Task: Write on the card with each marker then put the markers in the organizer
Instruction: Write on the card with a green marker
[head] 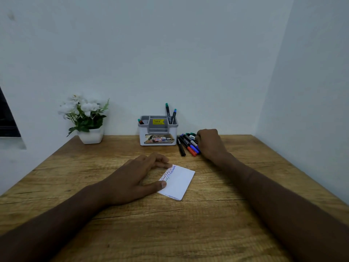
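A white card (179, 183) lies on the wooden table (226, 214), with a red and a blue line of writing along its left edge. My left hand (136, 176) rests flat, fingers and thumb pressing the card's left side. Several markers (186, 145) lie in a pile right of the white and grey organizer (157, 138). My right hand (210, 143) is curled over the pile's right side, fingers touching the markers; whether it grips one is hidden. Two markers (171, 114) stand in the organizer's right compartment, and one marker (140, 121) pokes from its left one.
A white pot of white flowers (88, 118) stands at the back left of the table. Pale walls close in behind and on the right. A dark window frame (7, 118) shows at the far left.
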`<act>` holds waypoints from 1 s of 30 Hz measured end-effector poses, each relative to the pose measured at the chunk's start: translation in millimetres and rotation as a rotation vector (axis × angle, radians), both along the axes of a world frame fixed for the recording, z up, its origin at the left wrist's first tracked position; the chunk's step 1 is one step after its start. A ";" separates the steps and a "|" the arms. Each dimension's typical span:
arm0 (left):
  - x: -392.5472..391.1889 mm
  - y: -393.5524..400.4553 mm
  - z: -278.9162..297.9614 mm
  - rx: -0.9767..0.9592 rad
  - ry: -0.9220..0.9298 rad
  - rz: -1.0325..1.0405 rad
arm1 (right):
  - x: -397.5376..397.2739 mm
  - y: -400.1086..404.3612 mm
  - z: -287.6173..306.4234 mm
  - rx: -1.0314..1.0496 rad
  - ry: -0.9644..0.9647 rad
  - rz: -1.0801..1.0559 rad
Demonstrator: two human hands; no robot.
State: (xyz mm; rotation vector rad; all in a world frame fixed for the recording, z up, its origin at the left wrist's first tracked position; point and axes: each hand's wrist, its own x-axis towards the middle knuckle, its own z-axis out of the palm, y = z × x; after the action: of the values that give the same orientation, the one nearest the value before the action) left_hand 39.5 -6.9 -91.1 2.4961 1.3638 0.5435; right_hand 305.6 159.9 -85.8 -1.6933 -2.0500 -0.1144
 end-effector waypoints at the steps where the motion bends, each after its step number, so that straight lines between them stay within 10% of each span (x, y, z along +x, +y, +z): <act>1: -0.3 0.4 -0.4 0.000 0.002 0.001 | 3.3 0.3 0.2 0.014 0.016 0.001; 15: -1.2 2.2 -1.3 0.030 0.005 -0.021 | 6.0 -2.3 22.9 0.134 0.174 0.040; 30: 1.6 1.5 -2.3 0.117 0.012 0.026 | -29.2 -143.0 24.3 -0.487 1.219 0.483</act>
State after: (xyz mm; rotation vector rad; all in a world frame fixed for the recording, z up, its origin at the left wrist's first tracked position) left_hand 41.2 -5.4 -93.4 2.5805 1.4084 0.6326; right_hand 276.4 16.9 -61.5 -0.9380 -1.4341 1.3101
